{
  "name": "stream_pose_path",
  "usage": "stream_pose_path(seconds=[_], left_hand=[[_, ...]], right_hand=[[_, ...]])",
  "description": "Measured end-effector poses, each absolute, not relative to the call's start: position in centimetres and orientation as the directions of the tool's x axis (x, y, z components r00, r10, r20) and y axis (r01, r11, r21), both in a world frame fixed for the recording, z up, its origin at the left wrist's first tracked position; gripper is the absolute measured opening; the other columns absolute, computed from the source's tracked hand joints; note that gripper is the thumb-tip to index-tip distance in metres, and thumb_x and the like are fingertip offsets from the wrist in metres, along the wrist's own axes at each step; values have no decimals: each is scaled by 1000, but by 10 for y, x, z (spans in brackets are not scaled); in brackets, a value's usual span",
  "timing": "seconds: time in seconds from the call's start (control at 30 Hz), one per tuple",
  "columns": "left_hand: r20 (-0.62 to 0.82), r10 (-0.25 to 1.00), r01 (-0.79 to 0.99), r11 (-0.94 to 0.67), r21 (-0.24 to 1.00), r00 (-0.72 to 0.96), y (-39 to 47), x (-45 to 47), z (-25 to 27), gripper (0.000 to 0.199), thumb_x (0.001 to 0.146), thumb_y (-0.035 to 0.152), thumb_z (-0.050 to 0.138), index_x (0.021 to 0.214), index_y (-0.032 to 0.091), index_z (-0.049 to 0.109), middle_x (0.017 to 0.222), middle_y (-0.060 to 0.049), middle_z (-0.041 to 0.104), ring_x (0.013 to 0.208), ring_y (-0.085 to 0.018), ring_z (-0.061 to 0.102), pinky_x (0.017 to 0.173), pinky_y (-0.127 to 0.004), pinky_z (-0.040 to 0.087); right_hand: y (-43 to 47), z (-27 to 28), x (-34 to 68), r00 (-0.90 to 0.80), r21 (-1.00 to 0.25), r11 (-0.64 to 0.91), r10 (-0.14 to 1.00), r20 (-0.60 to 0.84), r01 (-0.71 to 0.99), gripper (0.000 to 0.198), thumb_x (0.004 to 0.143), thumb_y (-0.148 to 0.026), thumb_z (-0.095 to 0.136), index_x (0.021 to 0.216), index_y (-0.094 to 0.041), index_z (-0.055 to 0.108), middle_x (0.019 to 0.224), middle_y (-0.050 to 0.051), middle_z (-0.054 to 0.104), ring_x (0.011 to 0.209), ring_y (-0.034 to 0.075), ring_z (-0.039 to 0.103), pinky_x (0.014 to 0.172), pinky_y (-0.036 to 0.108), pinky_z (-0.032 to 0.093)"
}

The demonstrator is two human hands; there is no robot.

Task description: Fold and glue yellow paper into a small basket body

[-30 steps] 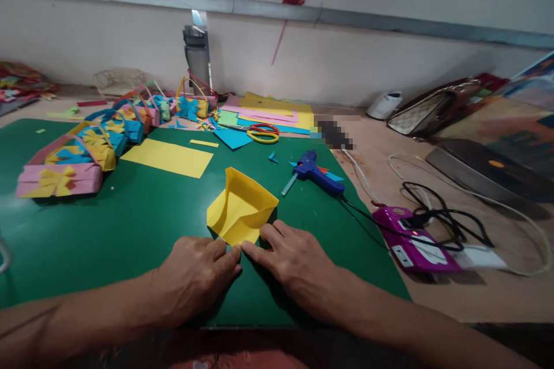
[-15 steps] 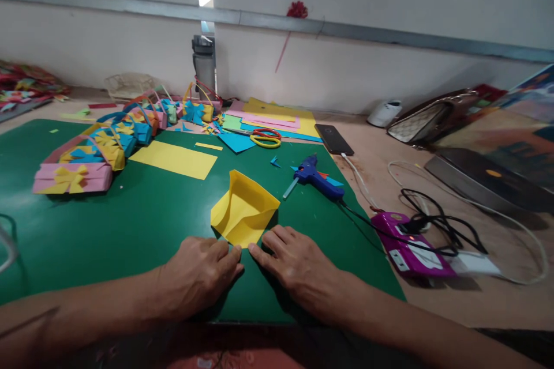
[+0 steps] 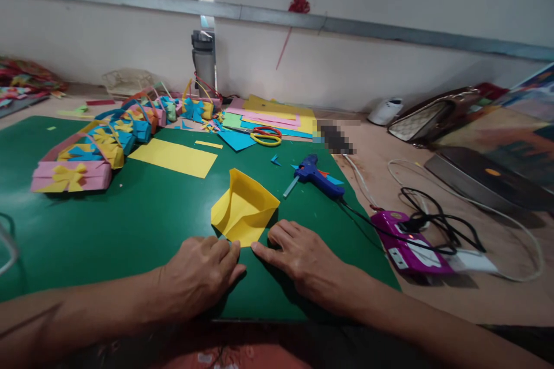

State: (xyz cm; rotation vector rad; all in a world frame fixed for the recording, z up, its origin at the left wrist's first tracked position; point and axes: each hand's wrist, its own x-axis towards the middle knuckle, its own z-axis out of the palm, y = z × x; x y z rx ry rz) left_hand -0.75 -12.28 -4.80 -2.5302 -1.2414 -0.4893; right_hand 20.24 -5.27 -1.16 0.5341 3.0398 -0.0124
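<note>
A partly folded sheet of yellow paper rests on the green mat in front of me, its far side and corners standing up. My left hand lies at its near edge, fingers curled together, with the index fingertip pressing the fold down. On the other side, my right hand has its index finger stretched to the same near edge and the other fingers bent in. Beyond the folded paper lies a flat yellow sheet. To its right is a blue glue gun with a clear glue stick.
Small paper baskets with bows line the left side of the green mat. Scissors lie by stacked coloured paper. At right are a purple power strip, black cable, a pixelated patch and a bag. A bottle stands behind.
My right hand has slid slightly to the right along the paper's near edge. The left hand and the folded paper have hardly moved.
</note>
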Motion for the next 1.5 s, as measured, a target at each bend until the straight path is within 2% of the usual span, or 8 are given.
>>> stream_pose_path(seconds=[0.2, 0.37, 0.63, 0.77, 1.03, 1.23, 1.4, 1.5], left_hand=[[443, 661, 772, -622, -127, 605, -122, -7, -47, 16, 93, 24, 36, 96, 13, 47, 60, 1, 56, 48, -16, 54, 41, -27, 38], [428, 672, 778, -614, -132, 604, -123, -6, -49, 16, 93, 25, 36, 94, 13, 47, 60, 1, 55, 48, -16, 54, 42, -27, 39], [405, 683, 780, -608, -145, 608, -122, -5, -51, 13, 91, 24, 38, 86, 15, 47, 60, 1, 55, 48, -17, 55, 41, -29, 41], [416, 687, 786, -605, -128, 596, -122, -6, -52, 14, 91, 25, 38, 90, 15, 47, 61, 0, 57, 48, -18, 56, 41, -29, 40], [449, 721, 832, -544, -105, 528, -124, -4, -51, 17, 89, 26, 41, 75, 18, 47, 56, 0, 55, 47, -18, 55, 40, -27, 38], [434, 718, 826, -550, -123, 543, -124, -4, -51, 18, 90, 26, 39, 81, 15, 51, 57, -1, 55, 47, -18, 55, 40, -27, 38], [441, 721, 832, -540, -126, 534, -124, -4, -50, 21, 90, 24, 39, 72, 18, 48, 55, 0, 54, 46, -17, 56, 41, -26, 38], [432, 729, 835, -537, -118, 531, -124, -4, -49, 20, 90, 24, 38, 75, 17, 50, 56, 0, 55, 46, -17, 55, 41, -25, 38]], right_hand=[[-51, -10, 191, -940, -6, 942, 336, -54, 337, 35, 84, -13, 43, 117, -22, 52, 96, 9, 52, 83, 20, 44, 72, 34, 36], [-52, -10, 193, -936, -38, 935, 352, -30, 353, 35, 84, -12, 43, 117, -22, 52, 95, 8, 53, 82, 20, 44, 74, 35, 35], [-52, -12, 186, -932, -13, 932, 361, 1, 361, 32, 84, -13, 43, 114, -19, 54, 96, 9, 54, 86, 20, 44, 86, 42, 31], [-53, -13, 192, -939, -24, 939, 344, 1, 344, 36, 82, -12, 43, 117, -20, 52, 95, 9, 54, 85, 21, 45, 86, 44, 31], [-52, -9, 187, -968, 20, 968, 250, 32, 251, 35, 84, -15, 42, 116, -19, 53, 91, 9, 55, 85, 22, 45, 89, 50, 28], [-52, -7, 197, -960, 41, 960, 275, 47, 277, 33, 86, -17, 38, 115, -20, 54, 89, 7, 54, 85, 22, 45, 92, 56, 21], [-51, -9, 190, -971, 46, 971, 233, 49, 236, 33, 85, -17, 40, 115, -21, 54, 89, 7, 54, 86, 22, 45, 93, 55, 21], [-50, -9, 194, -965, 40, 964, 261, 34, 263, 36, 82, -15, 43, 116, -23, 53, 92, 7, 53, 89, 22, 45, 94, 55, 20]])
